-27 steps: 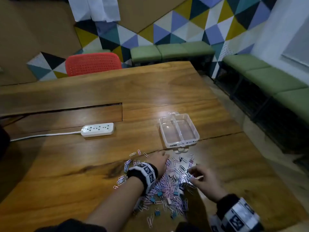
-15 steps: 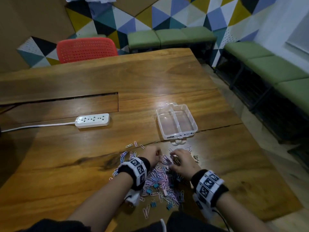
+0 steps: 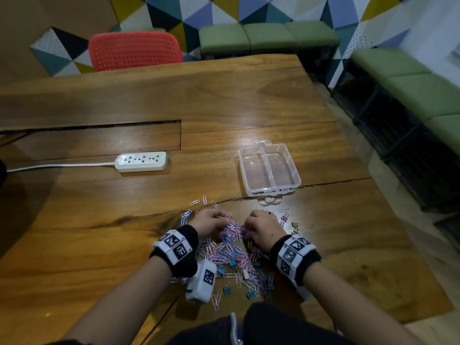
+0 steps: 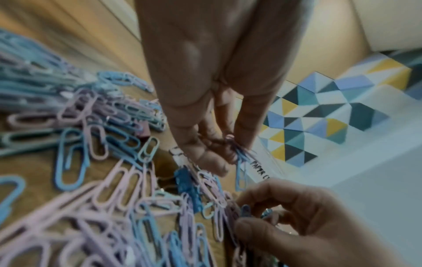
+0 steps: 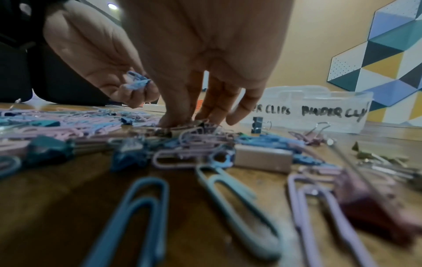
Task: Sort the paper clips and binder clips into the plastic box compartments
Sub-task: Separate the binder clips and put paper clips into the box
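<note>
Pastel paper clips (image 3: 231, 252) pinched by both hands: left (image 3: 209, 222), right (image 3: 261, 229).

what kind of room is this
Probably an office meeting room or lounge, not a home. A large wooden table with a power strip on it, a red chair pulled up to it, green benches along the walls and geometric wall panels suggest a shared workspace.

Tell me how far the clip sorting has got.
Done: nothing; both compartments of the plastic box look empty. In hand: left hand pinches paper clips; right hand is digging in the pile. Left: nearly everything.
</note>
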A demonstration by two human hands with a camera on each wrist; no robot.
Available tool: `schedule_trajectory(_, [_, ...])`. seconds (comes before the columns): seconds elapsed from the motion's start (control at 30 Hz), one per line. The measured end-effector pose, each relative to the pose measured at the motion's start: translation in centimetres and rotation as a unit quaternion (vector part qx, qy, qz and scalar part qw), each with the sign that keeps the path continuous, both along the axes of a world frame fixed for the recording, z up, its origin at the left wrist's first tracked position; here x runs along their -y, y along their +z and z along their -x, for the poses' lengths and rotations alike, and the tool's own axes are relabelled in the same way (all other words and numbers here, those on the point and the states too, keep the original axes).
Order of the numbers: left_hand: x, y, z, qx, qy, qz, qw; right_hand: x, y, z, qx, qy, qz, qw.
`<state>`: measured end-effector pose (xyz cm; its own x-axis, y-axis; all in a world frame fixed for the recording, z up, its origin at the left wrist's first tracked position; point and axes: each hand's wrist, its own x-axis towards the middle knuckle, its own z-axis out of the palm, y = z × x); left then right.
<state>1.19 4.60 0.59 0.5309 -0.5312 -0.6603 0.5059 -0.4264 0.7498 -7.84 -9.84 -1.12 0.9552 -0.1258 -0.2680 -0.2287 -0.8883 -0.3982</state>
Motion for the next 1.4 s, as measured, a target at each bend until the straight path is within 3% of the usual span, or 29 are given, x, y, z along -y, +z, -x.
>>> schedule_trajectory(0.13, [0.5, 0.3, 0.7, -0.137, 0.105, 0.046, 0.984, 0.2, -0.3, -0.1, 0.000, -0.015, -0.031, 0.999])
schedule_trajectory(0.23, [0.9, 0.2, 1.2, -0.170, 0.171, 0.088, 0.967, 0.5, 0.2, 0.0, 0.013, -0.076, -0.111, 0.991])
schedule_trajectory(0.3, [1.2, 0.2, 1.3, -0.160, 0.176, 0.091, 0.967, 0.7, 1.0, 0.4, 0.041, -0.150, -0.204, 0.967])
schedule_trajectory(0.37, [1.8, 0.1, 1.2, -0.101, 0.131, 0.050, 0.985, 0.9, 1.8, 0.9, 0.075, -0.222, -0.298, 0.926])
schedule_trajectory(0.43, [2.4, -0.1, 1.4, 0.041, 0.022, -0.033, 0.998, 1.2, 2.4, 1.4, 0.090, -0.279, -0.391, 0.872])
schedule_trajectory(0.47, [2.7, -0.4, 1.5, 0.135, -0.053, -0.079, 0.986, 1.5, 2.6, 1.7, 0.081, -0.306, -0.447, 0.837])
schedule_trajectory(0.53, [3.2, -0.6, 2.0, 0.314, -0.195, -0.155, 0.916, 2.0, 2.7, 2.3, 0.047, -0.345, -0.556, 0.754])
schedule_trajectory(0.57, [3.4, -0.7, 2.1, 0.358, -0.250, -0.179, 0.882, 2.2, 2.6, 2.6, 0.029, -0.355, -0.599, 0.717])
schedule_trajectory(0.67, [3.4, -1.3, 2.1, 0.372, -0.350, -0.210, 0.833, 2.8, 2.1, 3.4, 0.004, -0.382, -0.674, 0.633])
schedule_trajectory(0.77, [3.5, -1.4, 2.1, 0.391, -0.359, -0.224, 0.817, 3.1, 1.6, 4.2, 0.001, -0.412, -0.692, 0.593])
schedule_trajectory(0.83, [3.5, -1.3, 2.5, 0.404, -0.362, -0.212, 0.813, 3.4, 1.4, 4.6, 0.004, -0.420, -0.696, 0.582])
schedule_trajectory(0.9, [3.5, -1.2, 2.9, 0.415, -0.378, -0.208, 0.801, 3.6, 1.1, 4.9, 0.007, -0.412, -0.689, 0.597])
schedule_trajectory(0.97, [3.3, -1.2, 3.2, 0.424, -0.392, -0.211, 0.788, 3.7, 1.0, 5.1, 0.010, -0.404, -0.659, 0.635])
schedule_trajectory(1.0, [3.2, -1.2, 3.2, 0.424, -0.398, -0.214, 0.784, 3.7, 1.0, 5.1, 0.010, -0.401, -0.621, 0.673])
schedule_trajectory(1.07, [3.0, -1.3, 3.1, 0.414, -0.395, -0.207, 0.794, 3.5, 0.8, 5.1, 0.002, -0.387, -0.493, 0.779])
schedule_trajectory(1.13, [2.8, -1.4, 3.0, 0.369, -0.351, -0.177, 0.842, 3.3, 0.5, 5.1, -0.002, -0.352, -0.389, 0.851])
schedule_trajectory(1.23, [2.6, -1.2, 2.7, 0.233, -0.195, -0.089, 0.949, 3.2, -0.1, 5.3, -0.006, -0.304, -0.322, 0.897])
schedule_trajectory(1.27, [2.5, -1.1, 2.5, 0.184, -0.135, -0.049, 0.972, 3.2, -0.2, 5.3, -0.004, -0.284, -0.291, 0.914])
schedule_trajectory(1.33, [2.4, -1.0, 2.2, 0.080, -0.029, 0.027, 0.996, 3.1, -0.4, 5.1, 0.006, -0.221, -0.188, 0.957])
schedule_trajectory(1.4, [2.5, -0.8, 2.1, -0.025, 0.036, 0.090, 0.995, 3.0, -0.4, 4.7, 0.005, -0.162, -0.118, 0.980])
